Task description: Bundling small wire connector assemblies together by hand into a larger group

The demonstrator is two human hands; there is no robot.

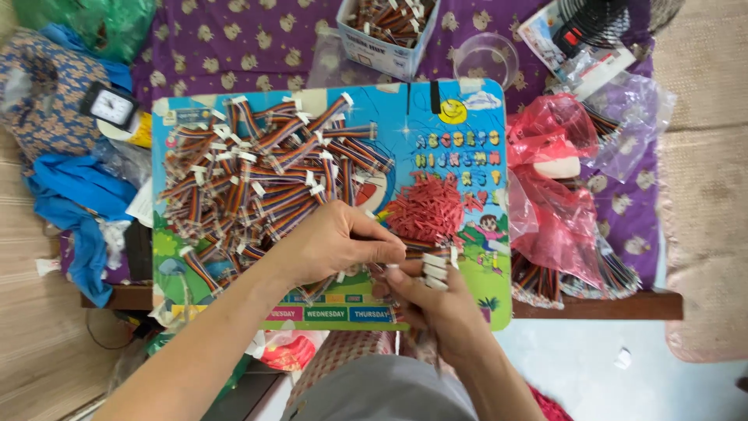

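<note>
**Short ribbon cables gathered between two hands at the near edge of a picture board**

A small bundle of ribbon cables (431,269), striped in several colours and tipped with white plastic connectors, sits at the near edge of the board, right of its middle. Its long axis runs roughly from the near side toward the far right, connector ends pointing away from the person. The right hand (432,308) is curled under and around this bundle, fingers closed on it. The left hand (335,243) comes in from the left, fingers pressed together, thumb and fingertips pinching at the bundle's wires just beside the right hand.

Just beyond the hands lies a mound of red rubber bands (427,206), thin and tangled. Left of it, a broad loose heap of cables (257,175) of the same kind covers the board's left half, lying every which way.

All this rests on a glossy children's picture board (467,117), blue and green with rounded corners, lying on the tabletop (608,306). At the right edge are crumpled red plastic bags (549,210) holding more cables. At the far edge stands a cardboard box (386,31) of cables on a purple patterned cloth (234,39).
</note>
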